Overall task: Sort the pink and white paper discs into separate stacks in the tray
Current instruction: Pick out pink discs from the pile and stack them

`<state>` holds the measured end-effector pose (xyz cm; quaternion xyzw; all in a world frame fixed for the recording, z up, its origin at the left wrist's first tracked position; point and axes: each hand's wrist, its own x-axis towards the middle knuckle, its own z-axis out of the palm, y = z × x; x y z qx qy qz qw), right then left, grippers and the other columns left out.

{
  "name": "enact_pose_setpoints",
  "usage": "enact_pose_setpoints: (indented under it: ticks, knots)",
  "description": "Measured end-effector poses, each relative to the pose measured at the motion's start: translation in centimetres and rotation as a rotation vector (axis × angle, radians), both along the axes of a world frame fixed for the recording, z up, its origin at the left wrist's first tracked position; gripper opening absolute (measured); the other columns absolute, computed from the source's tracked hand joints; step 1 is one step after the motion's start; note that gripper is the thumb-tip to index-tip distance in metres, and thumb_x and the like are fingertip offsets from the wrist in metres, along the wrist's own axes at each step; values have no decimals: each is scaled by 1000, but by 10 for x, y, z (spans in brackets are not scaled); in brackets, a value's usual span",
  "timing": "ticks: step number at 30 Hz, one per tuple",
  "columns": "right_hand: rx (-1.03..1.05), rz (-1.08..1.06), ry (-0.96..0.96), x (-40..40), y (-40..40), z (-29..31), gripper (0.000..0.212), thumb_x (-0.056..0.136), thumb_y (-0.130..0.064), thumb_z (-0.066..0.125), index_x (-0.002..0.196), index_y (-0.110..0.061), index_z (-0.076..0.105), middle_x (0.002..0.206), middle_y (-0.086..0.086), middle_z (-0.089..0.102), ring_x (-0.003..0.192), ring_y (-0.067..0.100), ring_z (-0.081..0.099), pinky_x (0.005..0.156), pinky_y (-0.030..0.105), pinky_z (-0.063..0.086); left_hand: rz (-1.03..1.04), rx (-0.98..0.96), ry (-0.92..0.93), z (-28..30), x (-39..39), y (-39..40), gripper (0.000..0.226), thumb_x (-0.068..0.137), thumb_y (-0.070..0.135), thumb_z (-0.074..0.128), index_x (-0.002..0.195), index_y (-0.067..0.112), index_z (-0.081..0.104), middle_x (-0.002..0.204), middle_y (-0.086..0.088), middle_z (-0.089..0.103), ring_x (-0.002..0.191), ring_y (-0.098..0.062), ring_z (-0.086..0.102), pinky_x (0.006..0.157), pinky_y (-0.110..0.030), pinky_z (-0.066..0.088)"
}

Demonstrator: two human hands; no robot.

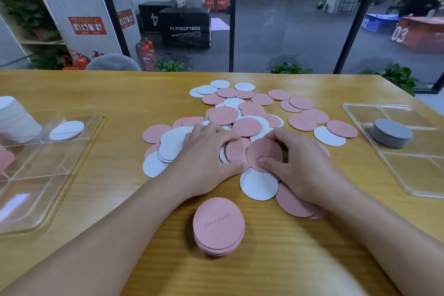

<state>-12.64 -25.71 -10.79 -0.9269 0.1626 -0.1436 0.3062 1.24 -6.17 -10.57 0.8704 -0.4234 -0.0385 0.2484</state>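
While right hand (300, 163) pinches pink paper disc (264, 152) by edge, left hand (206, 158) curls on pile: discs light, thin, bendy, slippery; lift by rim.

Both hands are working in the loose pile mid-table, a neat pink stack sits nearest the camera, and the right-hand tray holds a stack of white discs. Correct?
Not quite. In the head view the stack in the right-hand tray is grey, not white. The rest holds: left hand and right hand are in the loose pile, with the pink stack nearest the camera.
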Motion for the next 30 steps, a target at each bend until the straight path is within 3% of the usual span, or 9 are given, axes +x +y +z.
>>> enact_pose_setpoints:
  ticks: [4, 7, 9, 12, 15, 20, 25, 28, 30]
  knots:
    - [60, 1, -26, -2, -3, -1, 18, 96, -32, 81, 99, -36, 63, 83, -16, 71, 74, 4, 63, 61, 19, 44, 11, -145, 68, -2, 3, 5, 47, 84, 43, 88, 123, 42, 63, 124, 19, 58, 125, -10, 47, 106, -35, 49]
    - [185, 25, -53, -5, -5, 1, 14, 100, -25, 77, 99, -28, 63, 76, -9, 71, 55, 9, 56, 57, 29, 47, 56, -303, 193, 3, 5, 9, 22, 92, 26, 85, 101, 37, 68, 99, 13, 69, 80, -3, 57, 72, -22, 48]
    - [242, 34, -77, -6, -4, 3, 12, 103, -22, 74, 102, -21, 62, 74, -3, 71, 49, 13, 53, 51, 30, 44, 90, -373, 237, 8, 8, 12, 15, 96, 21, 82, 93, 31, 72, 90, 9, 72, 64, -7, 54, 65, -25, 45]
    - [403, 44, -114, -7, -4, 9, 11, 109, -18, 66, 103, -12, 58, 60, 1, 60, 43, 19, 42, 44, 27, 36, 107, -490, 371, 19, 7, 16, 8, 102, 13, 75, 95, 17, 73, 92, -4, 77, 70, -14, 75, 67, -32, 55]
    - [522, 34, -126, -9, -2, 13, 17, 113, -21, 60, 106, -5, 58, 59, 8, 51, 44, 20, 34, 45, 24, 28, 90, -549, 510, 24, 4, 18, 16, 104, 16, 72, 92, 8, 76, 89, -10, 80, 85, -23, 82, 84, -39, 66]
    - [620, 51, -111, -10, -1, 14, 27, 111, -28, 64, 107, -2, 57, 62, 12, 45, 53, 21, 30, 47, 26, 23, 78, -443, 486, 19, 3, 19, 10, 93, 13, 85, 90, 13, 76, 95, -4, 81, 74, -15, 76, 65, -37, 55]
    - [501, 63, -83, -9, 1, 9, 25, 107, -28, 73, 106, -10, 56, 72, 22, 60, 49, 23, 42, 44, 28, 35, -23, -517, 568, 18, -1, 16, 36, 90, 2, 87, 117, 22, 73, 120, 0, 76, 96, -28, 82, 64, -23, 56]
    - [446, 105, -91, -10, 4, 11, 20, 104, -30, 75, 112, -18, 60, 85, 5, 73, 52, 22, 57, 49, 31, 45, -104, -558, 683, 18, -4, 14, 42, 96, -7, 78, 129, 17, 70, 116, -13, 77, 97, -30, 81, 73, -26, 60]
    - [392, 168, -81, -12, 3, 13, 13, 106, -29, 72, 117, -25, 67, 74, -9, 72, 51, 17, 58, 53, 28, 48, -188, -577, 766, 18, -9, 11, 42, 100, -13, 69, 135, 11, 65, 116, -19, 79, 103, -36, 81, 86, -34, 64]
